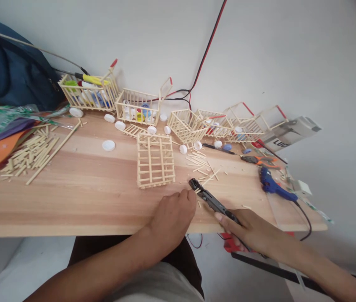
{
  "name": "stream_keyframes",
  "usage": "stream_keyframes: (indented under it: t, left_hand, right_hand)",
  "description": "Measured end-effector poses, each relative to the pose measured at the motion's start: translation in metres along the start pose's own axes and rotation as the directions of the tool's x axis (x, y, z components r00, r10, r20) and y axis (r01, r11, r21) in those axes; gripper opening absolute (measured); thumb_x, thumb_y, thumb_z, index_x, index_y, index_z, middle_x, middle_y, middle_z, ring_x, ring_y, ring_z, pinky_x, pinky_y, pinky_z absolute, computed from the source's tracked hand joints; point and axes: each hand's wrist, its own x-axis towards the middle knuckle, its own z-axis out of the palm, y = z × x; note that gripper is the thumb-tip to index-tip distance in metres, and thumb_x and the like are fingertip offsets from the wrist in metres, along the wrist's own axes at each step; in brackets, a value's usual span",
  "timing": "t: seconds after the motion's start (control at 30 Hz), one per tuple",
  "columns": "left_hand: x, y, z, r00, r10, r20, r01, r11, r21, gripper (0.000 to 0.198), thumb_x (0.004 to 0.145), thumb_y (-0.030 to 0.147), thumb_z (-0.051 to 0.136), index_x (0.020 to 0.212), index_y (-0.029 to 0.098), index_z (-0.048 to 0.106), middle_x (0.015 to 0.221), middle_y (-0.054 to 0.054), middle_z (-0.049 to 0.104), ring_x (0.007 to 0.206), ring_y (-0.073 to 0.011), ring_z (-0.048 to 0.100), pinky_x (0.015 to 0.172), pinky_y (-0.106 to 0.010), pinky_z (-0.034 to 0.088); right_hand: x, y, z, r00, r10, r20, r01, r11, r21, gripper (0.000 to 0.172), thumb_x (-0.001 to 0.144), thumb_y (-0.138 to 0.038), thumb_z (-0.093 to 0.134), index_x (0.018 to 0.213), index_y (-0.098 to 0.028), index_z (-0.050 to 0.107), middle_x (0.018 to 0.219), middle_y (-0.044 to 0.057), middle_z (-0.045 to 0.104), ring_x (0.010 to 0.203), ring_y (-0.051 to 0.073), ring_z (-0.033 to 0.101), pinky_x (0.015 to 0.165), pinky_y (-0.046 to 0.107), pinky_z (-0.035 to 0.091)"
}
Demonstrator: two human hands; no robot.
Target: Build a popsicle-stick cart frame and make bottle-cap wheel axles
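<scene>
My left hand [173, 216] is closed, pinching thin wooden sticks [197, 191] whose ends poke out at its fingertips. My right hand [252, 226] grips the handles of black wire-stripper-type pliers [215, 204]. The head of these pliers is at the sticks, right beside my left fingertips; whether the jaws bite on them I cannot tell. Just beyond my left hand lies a small wooden stick frame [155, 161], built like a cart basket. Short cut sticks [198, 160] are scattered past the pliers' head.
Several miniature stick carts [88, 96] with red handles line the wall. A pile of sticks [33, 153] lies at left, near a white disc [108, 145]. At right are orange-handled pliers [260, 160] and a blue glue gun [274, 184] with its cord over the table's edge.
</scene>
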Motion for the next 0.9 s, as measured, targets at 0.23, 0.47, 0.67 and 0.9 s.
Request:
stream_keyframes:
  t: [0.23, 0.47, 0.67, 0.9]
  left_hand:
    - [0.002, -0.001, -0.002, 1.000, 0.013, 0.003, -0.013, 1.000, -0.004, 0.024, 0.083, -0.001, 0.043, 0.100, 0.014, 0.050, 0.088, -0.010, 0.062, 0.080, -0.0218, 0.067, 0.063, -0.029, 0.054]
    - [0.002, -0.002, -0.001, 1.000, 0.008, 0.020, -0.007, 1.000, -0.022, 0.024, 0.085, 0.000, 0.044, 0.103, 0.014, 0.050, 0.089, -0.009, 0.062, 0.081, -0.0222, 0.067, 0.065, -0.030, 0.055]
    - [0.003, -0.003, -0.002, 1.000, 0.010, 0.026, -0.010, 1.000, -0.017, 0.026, 0.085, 0.000, 0.041, 0.106, 0.013, 0.050, 0.087, -0.009, 0.062, 0.079, -0.0230, 0.068, 0.063, -0.031, 0.056]
    - [0.003, -0.002, -0.004, 1.000, 0.010, 0.018, -0.010, 1.000, -0.004, 0.024, 0.085, -0.002, 0.038, 0.100, 0.014, 0.050, 0.085, -0.008, 0.061, 0.077, -0.0257, 0.068, 0.061, -0.037, 0.058]
  right_hand:
    - [0.003, 0.000, 0.008, 0.998, 0.015, -0.056, -0.014, 1.000, 0.026, 0.046, 0.088, -0.062, 0.049, 0.083, -0.017, 0.054, 0.049, -0.006, 0.044, 0.038, 0.010, 0.046, 0.038, 0.020, 0.037]
    - [0.001, -0.010, 0.007, 0.998, 0.045, -0.039, -0.044, 0.999, 0.024, 0.045, 0.088, -0.060, 0.050, 0.087, -0.016, 0.056, 0.051, -0.004, 0.048, 0.041, 0.013, 0.052, 0.041, 0.022, 0.041]
    - [0.001, -0.010, 0.006, 1.000, 0.023, -0.018, -0.023, 0.999, 0.029, 0.048, 0.091, -0.061, 0.043, 0.096, -0.015, 0.056, 0.050, -0.005, 0.045, 0.042, 0.013, 0.051, 0.040, 0.022, 0.042]
    - [0.009, 0.007, 0.010, 0.997, 0.011, -0.070, -0.013, 0.999, -0.031, 0.048, 0.092, -0.059, 0.042, 0.096, -0.014, 0.058, 0.053, -0.003, 0.049, 0.041, 0.013, 0.054, 0.038, 0.020, 0.040]
